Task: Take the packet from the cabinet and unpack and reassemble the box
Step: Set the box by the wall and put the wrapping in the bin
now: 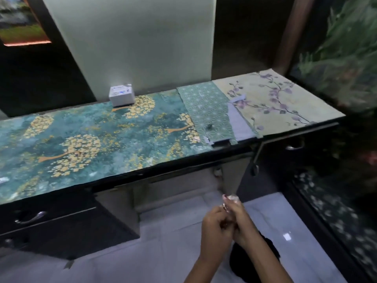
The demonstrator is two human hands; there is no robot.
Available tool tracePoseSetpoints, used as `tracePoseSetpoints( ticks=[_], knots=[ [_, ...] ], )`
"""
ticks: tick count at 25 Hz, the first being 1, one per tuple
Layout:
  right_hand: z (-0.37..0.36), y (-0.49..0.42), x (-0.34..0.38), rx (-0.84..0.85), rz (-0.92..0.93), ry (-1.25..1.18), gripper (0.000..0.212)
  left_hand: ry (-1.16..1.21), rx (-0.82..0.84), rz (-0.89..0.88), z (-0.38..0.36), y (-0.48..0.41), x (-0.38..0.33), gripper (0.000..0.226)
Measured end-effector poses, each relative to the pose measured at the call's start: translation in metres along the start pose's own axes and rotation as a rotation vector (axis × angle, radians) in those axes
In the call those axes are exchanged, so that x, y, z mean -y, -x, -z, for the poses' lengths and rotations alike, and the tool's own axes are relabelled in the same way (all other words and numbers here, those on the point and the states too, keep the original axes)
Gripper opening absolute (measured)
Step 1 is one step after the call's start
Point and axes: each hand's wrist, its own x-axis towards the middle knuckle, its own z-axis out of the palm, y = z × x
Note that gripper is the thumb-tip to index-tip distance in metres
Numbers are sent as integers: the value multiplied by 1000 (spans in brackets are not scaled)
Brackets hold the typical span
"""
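Observation:
A small white box [122, 95] stands on the far edge of the long cabinet top [85, 135], against the pale wall. My left hand [216, 227] and my right hand [242, 219] are pressed together low in front of the cabinet, over the floor. Both are closed on a small shiny clear thing [231, 198] that sticks up above my right fingers; it looks like a crumpled bit of wrapper, too blurred to name for sure. The box is far from both hands, up and to the left.
The cabinet top carries teal-and-gold, green geometric and cream floral sheets [273, 103]. Dark drawers with metal handles [30, 217] sit below at left; another handle [293, 147] is at right. A dark patterned panel [330, 217] runs along the right. The floor [155, 252] is pale tile.

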Motion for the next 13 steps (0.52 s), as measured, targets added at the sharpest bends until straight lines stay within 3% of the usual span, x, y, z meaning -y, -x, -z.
tracePoseSetpoints(
  ticks=[3, 5, 9, 13],
  knots=[
    [72, -32, -14, -262, 114, 226, 19, 34, 402, 140, -37, -17, 22, 23],
    [123, -57, -31, -402, 162, 389, 19, -6, 522, 214, -60, -37, 57, 33],
    [234, -132, -104, -497, 63, 694, 30, -43, 416, 385, -106, -81, 154, 26],
    [327, -219, -208, -479, -115, 882, 34, -125, 366, 409, -150, -101, 261, 22]
  ],
)
